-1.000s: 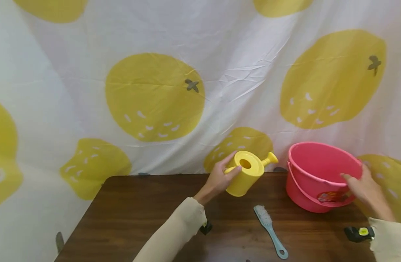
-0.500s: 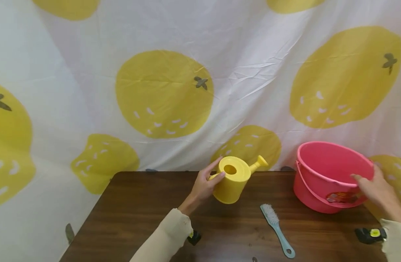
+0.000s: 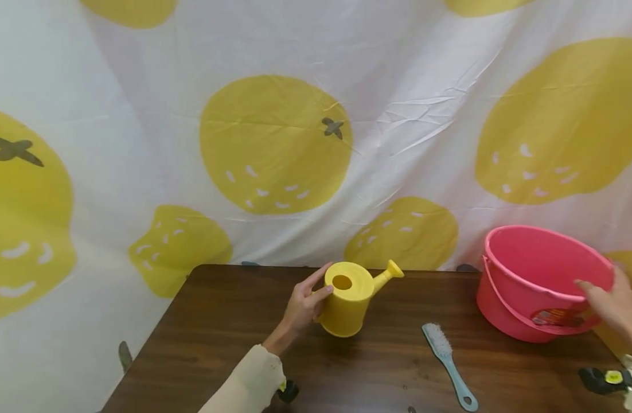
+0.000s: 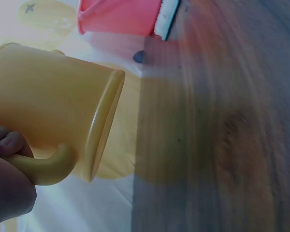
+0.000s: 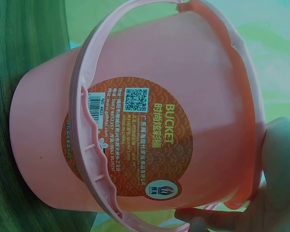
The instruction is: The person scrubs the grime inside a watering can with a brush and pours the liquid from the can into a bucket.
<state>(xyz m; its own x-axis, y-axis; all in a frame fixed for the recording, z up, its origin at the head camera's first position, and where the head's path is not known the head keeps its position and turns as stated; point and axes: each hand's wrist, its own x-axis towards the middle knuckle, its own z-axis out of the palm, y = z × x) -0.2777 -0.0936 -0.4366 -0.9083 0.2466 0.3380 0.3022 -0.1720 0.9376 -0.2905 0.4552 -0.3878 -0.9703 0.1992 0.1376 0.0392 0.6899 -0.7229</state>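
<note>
In the head view my left hand grips the handle of a yellow watering can. The can's spout points right, and its round top opening faces up toward me. Fingers curl round the handle in the left wrist view, where the can's base looks a little apart from the tabletop. My right hand holds the rim of a pink bucket, thumb over the rim and other fingers partly hidden at its outer side. The bucket's carrying handle hangs down across its labelled side.
A light blue scrub brush with white bristles lies on the dark wooden table, between the can and the bucket. A white curtain printed with yellow fruit hangs right behind the table's back edge.
My left hand has carried the watering can left and lower, bringing it more upright. The head view has turned left, so bucket and brush appear further right. My right hand stays on the bucket rim.
</note>
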